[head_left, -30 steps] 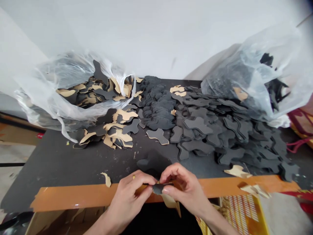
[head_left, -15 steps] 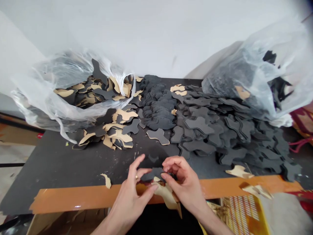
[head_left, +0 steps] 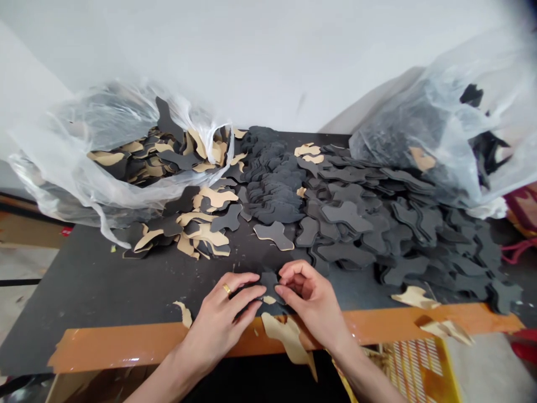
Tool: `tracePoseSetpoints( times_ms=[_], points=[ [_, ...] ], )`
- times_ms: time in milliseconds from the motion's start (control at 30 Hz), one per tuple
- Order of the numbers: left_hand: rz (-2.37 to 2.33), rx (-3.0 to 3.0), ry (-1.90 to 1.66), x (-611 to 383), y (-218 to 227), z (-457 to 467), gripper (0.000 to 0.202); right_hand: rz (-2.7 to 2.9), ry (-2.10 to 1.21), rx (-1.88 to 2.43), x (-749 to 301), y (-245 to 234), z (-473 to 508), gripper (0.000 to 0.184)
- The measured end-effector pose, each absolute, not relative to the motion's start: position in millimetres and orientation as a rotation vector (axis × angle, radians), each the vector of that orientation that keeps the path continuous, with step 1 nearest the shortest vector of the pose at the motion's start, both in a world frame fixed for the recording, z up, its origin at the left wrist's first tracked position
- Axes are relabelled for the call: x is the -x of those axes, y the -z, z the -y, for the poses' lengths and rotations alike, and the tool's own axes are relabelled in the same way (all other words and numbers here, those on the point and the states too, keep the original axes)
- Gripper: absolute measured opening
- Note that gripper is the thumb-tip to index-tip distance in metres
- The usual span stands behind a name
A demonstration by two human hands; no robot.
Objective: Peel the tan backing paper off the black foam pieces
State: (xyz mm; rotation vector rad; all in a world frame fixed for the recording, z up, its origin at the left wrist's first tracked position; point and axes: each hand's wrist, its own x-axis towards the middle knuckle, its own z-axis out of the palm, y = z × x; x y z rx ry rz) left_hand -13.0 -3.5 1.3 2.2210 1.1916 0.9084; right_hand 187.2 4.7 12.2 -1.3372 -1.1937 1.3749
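Between my two hands, over the near side of the table, is a dark grey wavy foam piece [head_left: 269, 283]. My left hand [head_left: 230, 302] grips its left end, thumb and fingers pressed together. On the right end, my right hand [head_left: 308, 302] pinches with thumb and fingertips; its other fingers are curled. A sheet of tan backing paper [head_left: 289, 338] lies loose across the table edge just below the hands. Beneath the foam piece shows a small tan scrap [head_left: 269, 300].
A clear plastic bag [head_left: 138, 193] of tan-backed foam pieces lies open at left. Dark foam pieces [head_left: 344, 215] are heaped at centre and right, beside another plastic bag [head_left: 419, 129]. Orange tape [head_left: 168, 342] lines the front edge; a yellow basket [head_left: 453, 369] stands below.
My left hand's raised, spread fingers have closed onto the foam piece. The tan paper near my left thumb now lies free and slightly lower. My right hand keeps its pinch.
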Motion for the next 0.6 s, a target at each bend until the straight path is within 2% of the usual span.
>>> tracePoseSetpoints(
  times_ms=[133, 267, 600],
  points=[
    [-1.159, -2.256, -0.912, 11.7, 1.2, -1.5, 0.028, 1.448, -1.152, 1.408, -187.5, -8.6, -0.8, 0.006],
    [-1.176, -2.306, -0.911, 9.9, 1.4, -3.6, 0.027, 1.712, -0.925, 1.461, -186.6, -7.7, 4.6, 0.010],
    [-1.229, -2.338, -0.889, 8.2, 2.5, -2.3, 0.029, 1.991, -0.636, 1.457, -181.8, -6.1, 15.9, 0.021]
  ],
)
